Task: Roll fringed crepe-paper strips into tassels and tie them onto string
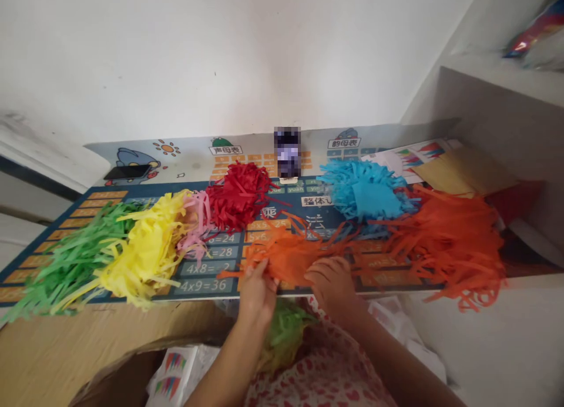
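A fringed orange paper bundle [291,255] lies at the front edge of the printed desk mat [207,270]. My left hand [259,292] is at its left side, thumb and fingers closed on the paper. At its right side my right hand [331,283] has its curled fingers closed on the same bundle. Behind it sits a red fringed bundle [241,195], and a blue one [368,191] lies behind to the right. To the left are yellow [147,251], pink [197,222] and green [83,254] fringed paper. A larger orange-red pile [453,242] lies to the right.
A phone-like object [287,151] with a blurred screen stands against the wall. A dark phone [127,172] lies at the back left. Tan paper [467,172] and printed sheets are at the back right. Below the desk edge are an open box [118,369] and green-yellow fringe [284,336].
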`<state>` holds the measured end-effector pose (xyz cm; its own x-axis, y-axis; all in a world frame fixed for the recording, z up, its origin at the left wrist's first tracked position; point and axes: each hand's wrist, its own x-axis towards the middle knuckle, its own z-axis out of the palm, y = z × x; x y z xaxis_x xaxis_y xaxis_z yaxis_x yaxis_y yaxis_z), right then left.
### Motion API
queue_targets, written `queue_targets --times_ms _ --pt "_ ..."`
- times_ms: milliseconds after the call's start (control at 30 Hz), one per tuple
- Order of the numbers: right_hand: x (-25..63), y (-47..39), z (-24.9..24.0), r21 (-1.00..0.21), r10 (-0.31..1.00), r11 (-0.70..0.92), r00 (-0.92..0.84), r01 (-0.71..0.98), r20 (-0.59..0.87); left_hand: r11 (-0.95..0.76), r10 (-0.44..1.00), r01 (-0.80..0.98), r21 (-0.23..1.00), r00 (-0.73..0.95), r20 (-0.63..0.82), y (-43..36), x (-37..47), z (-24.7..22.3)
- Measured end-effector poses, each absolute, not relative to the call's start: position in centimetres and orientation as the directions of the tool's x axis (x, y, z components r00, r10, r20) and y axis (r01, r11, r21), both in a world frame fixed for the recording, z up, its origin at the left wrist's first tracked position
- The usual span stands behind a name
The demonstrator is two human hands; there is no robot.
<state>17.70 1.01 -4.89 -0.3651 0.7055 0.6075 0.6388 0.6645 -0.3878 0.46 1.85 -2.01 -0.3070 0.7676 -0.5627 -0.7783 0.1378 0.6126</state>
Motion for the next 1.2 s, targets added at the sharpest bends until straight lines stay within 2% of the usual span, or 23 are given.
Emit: queue_targets --times_ms 67,133,200,267,300,333,367,400,433,467,533,667,767,900,1000,1033,1067,1133,1200 --pt "17.7 1.0 -5.2 -0.404 0.728 0.648 -0.37 0.645 0.577 0.053 0.803 -0.749 0.66 -0.361 -0.475 2.3 -2.0 -2.1" --pt "17.8 1.1 -5.6 -0.41 0.753 0.628 -0.382 0.662 0.536 -0.067 0.787 -0.678 0.732 -0.487 -0.379 2.4 -4.5 -2.0" --pt "17.8 1.3 -5.9 -0.419 0.772 0.614 -0.4 0.669 0.493 -0.32 0.636 -0.451 0.833 -0.754 -0.164 2.0 -5.9 -1.5" --pt "17.9 1.4 -6.2 -0.429 0.776 0.617 -0.417 0.66 0.474 -0.501 0.44 -0.124 0.857 -0.889 0.128 1.2 -5.8 -0.9" --pt "17.8 1.5 -6.4 -0.433 0.774 0.621 -0.424 0.654 0.469 -0.516 0.45 -0.026 0.856 -0.859 0.245 0.7 -5.2 -0.6" --pt "17.8 1.5 -6.5 -0.436 0.771 0.626 -0.433 0.647 0.467 -0.478 0.569 -0.001 0.878 -0.762 0.309 0.3 -4.2 -0.4" --pt "17.8 1.5 -6.6 -0.437 0.766 0.633 -0.438 0.639 0.47 -0.384 0.755 -0.017 0.923 -0.581 0.303 -0.2 -3.0 -0.3" --pt "17.8 1.5 -6.6 -0.439 0.761 0.641 -0.444 0.63 0.474 -0.254 0.908 -0.013 0.967 -0.347 0.234 -0.5 -1.8 -0.4" --pt "17.7 1.5 -6.7 -0.444 0.758 0.645 -0.447 0.622 0.476 -0.141 0.98 0.025 0.99 -0.141 0.144 -0.6 -0.5 -0.5" --pt "17.7 1.5 -6.7 -0.449 0.756 0.647 -0.447 0.616 0.478 -0.072 0.997 0.078 0.994 0.0 0.072 -0.7 0.6 -0.7" --pt "17.7 1.4 -6.7 -0.457 0.755 0.651 -0.45 0.607 0.477 -0.047 0.991 0.173 0.984 0.131 0.024 -0.4 2.1 -1.4" --pt "17.6 1.4 -6.8 -0.459 0.751 0.653 -0.439 0.602 0.493 -0.121 0.985 0.388 0.914 0.16 0.062 1.0 2.1 -2.7" --pt "17.7 1.4 -7.0 -0.456 0.762 0.639 -0.429 0.62 0.485 -0.113 0.992 0.514 0.85 0.007 0.128 2.6 -0.6 -3.1" --pt "17.7 1.5 -7.2 -0.488 0.784 0.617 -0.431 0.618 0.446 -0.037 0.948 0.489 0.871 -0.259 0.185 3.8 -5.7 -2.4" --pt "17.6 1.6 -6.8 -0.494 0.782 0.619 -0.42 0.61 0.46 -0.075 0.873 0.508 0.858 -0.383 0.303 3.0 -6.8 -1.0" --pt "17.7 1.6 -6.7 -0.491 0.781 0.62 -0.42 0.612 0.462 -0.13 0.874 0.522 0.843 -0.34 0.346 2.4 -6.3 -0.5" --pt "17.7 1.7 -6.5 -0.488 0.78 0.62 -0.422 0.614 0.461 -0.206 0.911 0.523 0.827 -0.207 0.358 1.8 -5.5 -0.2" --pt "18.0 1.8 -6.2 -0.481 0.777 0.626 -0.438 0.614 0.452 -0.376 0.926 0.499 0.781 0.183 0.329 1.0 -3.5 -0.1" --pt "18.4 1.9 -6.2 -0.475 0.766 0.641 -0.463 0.603 0.446 -0.468 0.875 0.506 0.724 0.379 0.3 1.0 -2.1 -0.7"
